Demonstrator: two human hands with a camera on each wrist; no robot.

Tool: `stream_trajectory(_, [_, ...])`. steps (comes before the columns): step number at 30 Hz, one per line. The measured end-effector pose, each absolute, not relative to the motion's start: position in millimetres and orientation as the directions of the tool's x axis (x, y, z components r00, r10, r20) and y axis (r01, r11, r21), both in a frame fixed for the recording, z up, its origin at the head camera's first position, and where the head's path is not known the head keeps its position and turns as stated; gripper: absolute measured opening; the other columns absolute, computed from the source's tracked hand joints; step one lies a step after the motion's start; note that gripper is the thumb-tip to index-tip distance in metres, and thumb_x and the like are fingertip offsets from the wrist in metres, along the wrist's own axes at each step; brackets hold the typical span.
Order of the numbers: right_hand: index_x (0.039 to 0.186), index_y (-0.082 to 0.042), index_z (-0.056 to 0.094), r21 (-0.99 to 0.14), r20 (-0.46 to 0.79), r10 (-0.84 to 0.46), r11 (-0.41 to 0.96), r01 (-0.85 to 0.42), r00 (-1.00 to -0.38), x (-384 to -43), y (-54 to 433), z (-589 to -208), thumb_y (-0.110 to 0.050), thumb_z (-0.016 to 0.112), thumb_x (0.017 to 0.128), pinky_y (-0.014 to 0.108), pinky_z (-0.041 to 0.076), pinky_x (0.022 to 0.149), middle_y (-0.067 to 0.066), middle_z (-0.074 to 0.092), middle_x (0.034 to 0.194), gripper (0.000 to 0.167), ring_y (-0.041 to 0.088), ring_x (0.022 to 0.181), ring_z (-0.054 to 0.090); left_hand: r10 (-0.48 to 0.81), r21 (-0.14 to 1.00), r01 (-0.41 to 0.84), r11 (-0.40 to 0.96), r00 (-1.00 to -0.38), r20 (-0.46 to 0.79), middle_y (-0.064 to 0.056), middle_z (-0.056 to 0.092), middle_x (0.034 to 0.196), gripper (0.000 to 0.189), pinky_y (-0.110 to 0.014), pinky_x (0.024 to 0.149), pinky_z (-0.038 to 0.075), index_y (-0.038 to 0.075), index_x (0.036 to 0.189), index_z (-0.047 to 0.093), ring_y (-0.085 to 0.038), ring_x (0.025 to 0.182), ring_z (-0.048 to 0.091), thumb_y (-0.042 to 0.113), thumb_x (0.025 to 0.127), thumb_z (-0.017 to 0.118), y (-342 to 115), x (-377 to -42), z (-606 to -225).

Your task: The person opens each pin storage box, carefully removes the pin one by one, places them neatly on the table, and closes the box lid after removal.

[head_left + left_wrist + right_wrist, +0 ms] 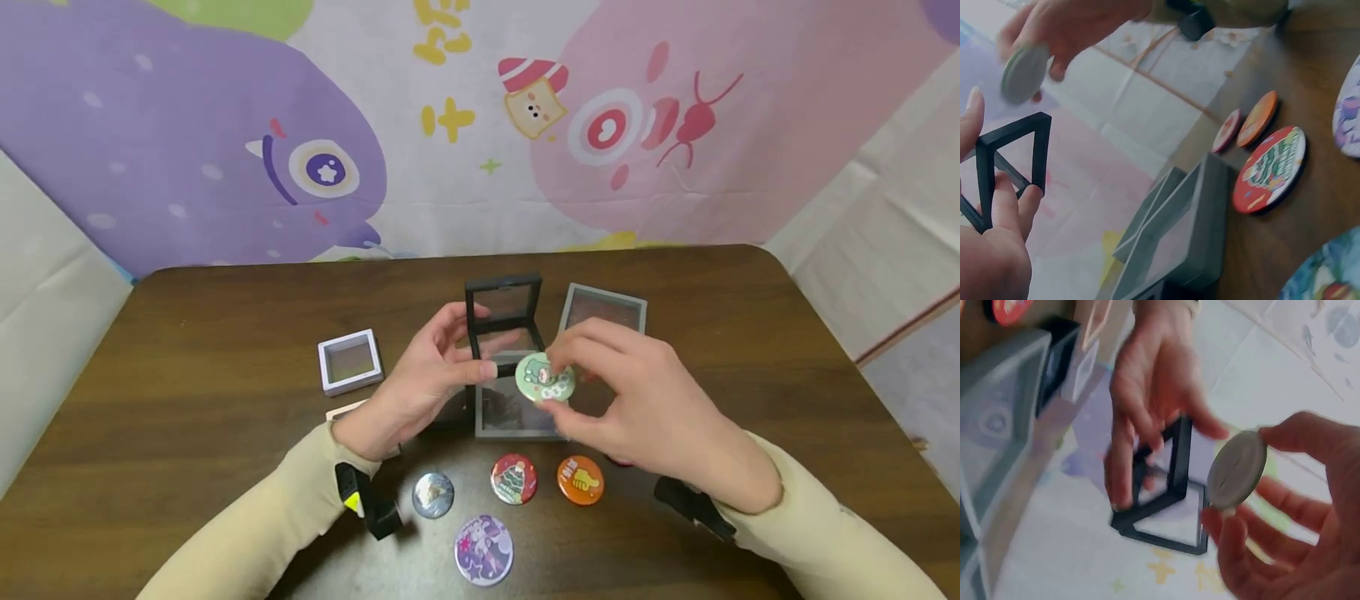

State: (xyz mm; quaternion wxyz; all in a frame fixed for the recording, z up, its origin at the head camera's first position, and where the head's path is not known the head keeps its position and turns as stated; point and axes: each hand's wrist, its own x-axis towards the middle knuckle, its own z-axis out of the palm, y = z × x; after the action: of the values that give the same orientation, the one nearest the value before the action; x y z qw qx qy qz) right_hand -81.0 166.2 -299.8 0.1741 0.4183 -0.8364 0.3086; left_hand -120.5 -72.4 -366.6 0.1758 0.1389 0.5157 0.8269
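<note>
My left hand [420,379] holds a small black hinged display frame [502,282], whose two halves stand spread apart with clear film in each. A round light-green pin badge [538,380] with a cartoon figure is pinched between the thumb and fingers of my right hand [637,396]. Its printed face is up toward the head camera; the plain pale back of the badge [1238,470] shows in the right wrist view. The badge is just right of the black frame, near the left thumb. In the left wrist view, fingers reach through the frame [1041,150].
Two grey frames [521,434] [606,292] lie below and behind the hands. A white frame [349,386] sits left; a pale pink one [345,410] is partly under the left wrist. Nearer are blue [432,495], red [513,479], orange [580,480] and purple [483,550] badges.
</note>
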Motion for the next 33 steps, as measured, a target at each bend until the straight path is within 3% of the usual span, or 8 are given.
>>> stream_trajectory(6, [0.091,-0.017,0.064,-0.302,0.485,-0.811,0.195,-0.933,-0.326,-62,180,-334,-0.022,0.074,0.089,0.019,0.049,0.078,-0.003,0.059,0.107,0.011,0.01,0.094,0.055,0.453,0.907,-0.187,-0.378,-0.892,0.005,-0.019,0.045,0.139,0.059,-0.032,0.092,0.049,0.0,0.137,0.038,-0.032,0.127,0.054,-0.008,0.087,0.068,-70,-131,-361])
stream_trajectory(10, [0.086,-0.022,0.061,-0.248,0.379,-0.908,0.084,-0.965,-0.176,-46,187,-359,-0.021,0.078,0.085,0.018,0.046,0.083,-0.006,0.053,0.106,0.017,0.008,0.095,0.051,0.416,0.921,-0.184,-0.345,-0.909,-0.026,-0.019,0.047,0.136,0.057,-0.039,0.104,0.042,-0.001,0.137,0.037,-0.028,0.123,0.058,-0.009,0.088,0.066,-73,-135,-359])
stream_trajectory(13, [0.084,-0.024,0.061,-0.2,0.303,-0.946,0.056,-0.978,-0.116,-39,188,-373,-0.023,0.08,0.082,0.019,0.044,0.086,-0.007,0.052,0.105,0.019,0.008,0.096,0.051,0.402,0.925,-0.185,-0.332,-0.915,-0.039,-0.019,0.048,0.136,0.055,-0.041,0.106,0.04,0.0,0.136,0.038,-0.028,0.123,0.059,-0.01,0.089,0.065,-76,-137,-358])
stream_trajectory(20, [0.085,-0.024,0.061,-0.12,0.232,-0.965,0.093,-0.988,-0.119,-36,185,-383,-0.022,0.083,0.075,0.024,0.045,0.084,-0.008,0.052,0.102,0.024,0.01,0.095,0.05,0.416,0.925,-0.197,-0.326,-0.908,-0.047,-0.021,0.046,0.136,0.054,-0.036,0.1,0.047,-0.001,0.134,0.039,-0.031,0.124,0.057,-0.013,0.087,0.064,-80,-134,-357])
stream_trajectory(23, [0.088,-0.023,0.063,-0.106,0.249,-0.959,0.111,-0.988,-0.134,-42,185,-375,-0.024,0.082,0.077,0.026,0.046,0.086,-0.008,0.054,0.102,0.022,0.01,0.095,0.051,0.422,0.924,-0.197,-0.328,-0.905,-0.043,-0.021,0.045,0.136,0.055,-0.033,0.096,0.049,-0.001,0.134,0.04,-0.031,0.125,0.057,-0.013,0.087,0.065,-81,-134,-357])
stream_trajectory(28, [0.102,-0.016,0.069,-0.168,0.415,-0.863,0.239,-0.956,-0.288,-69,187,-346,-0.024,0.066,0.096,0.028,0.049,0.085,-0.007,0.06,0.103,0.01,0.011,0.095,0.057,0.448,0.916,-0.196,-0.349,-0.894,-0.021,-0.021,0.047,0.135,0.053,-0.033,0.091,0.051,0.002,0.131,0.043,-0.034,0.126,0.055,-0.014,0.085,0.064,-83,-131,-357])
stream_trajectory(31, [0.117,-0.007,0.066,-0.189,0.546,-0.749,0.327,-0.926,-0.376,-89,186,-333,-0.032,0.058,0.1,0.027,0.047,0.092,0.001,0.063,0.11,0.032,0.018,0.101,0.06,0.479,0.897,-0.211,-0.388,-0.878,0.0,-0.02,0.048,0.133,0.051,-0.033,0.091,0.052,0.002,0.128,0.044,-0.037,0.128,0.053,-0.013,0.085,0.065,-83,-129,-357])
stream_trajectory(33, [0.131,-0.001,0.058,-0.203,0.586,-0.687,0.389,-0.899,-0.43,-100,184,-328,-0.033,0.073,0.092,0.025,0.042,0.1,0.009,0.061,0.12,0.053,0.024,0.11,0.058,0.503,0.883,-0.228,-0.41,-0.864,0.011,-0.018,0.05,0.132,0.054,-0.031,0.09,0.052,0.003,0.127,0.044,-0.039,0.129,0.05,-0.008,0.083,0.073,-84,-127,-357])
